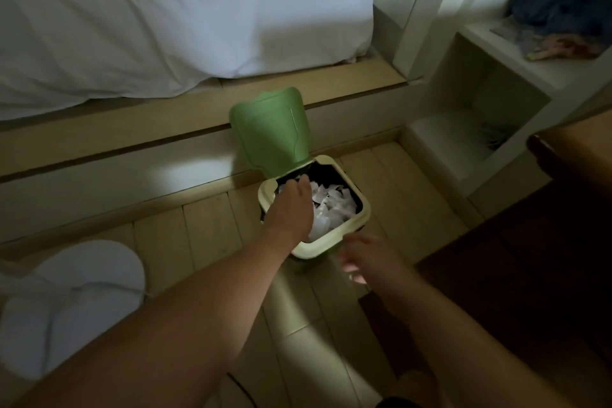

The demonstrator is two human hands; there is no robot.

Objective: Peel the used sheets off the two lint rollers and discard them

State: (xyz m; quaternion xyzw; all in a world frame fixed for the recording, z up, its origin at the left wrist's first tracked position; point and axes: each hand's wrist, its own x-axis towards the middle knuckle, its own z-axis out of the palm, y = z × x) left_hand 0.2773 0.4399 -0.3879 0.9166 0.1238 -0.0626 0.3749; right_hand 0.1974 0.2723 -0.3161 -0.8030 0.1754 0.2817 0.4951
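Head view: crumpled white sheets point(326, 209) fill the small cream-rimmed bin point(359, 219), whose green lid point(270, 129) stands raised. Left hand point(291, 200) reaches over the rim, knuckles up; its fingertips are hidden, so their grip is unclear. Right hand point(361, 257) hovers blurred beside the bin, fingers loosely spread. Bin stands on pale wood flooring point(205, 228) against a bed platform point(132, 129) under white bedding point(165, 20); white slippers point(69, 305) lie well left.

Smooth plastic bin point(359, 215); crumpled paper sheets point(331, 205); wooden floor point(205, 228)
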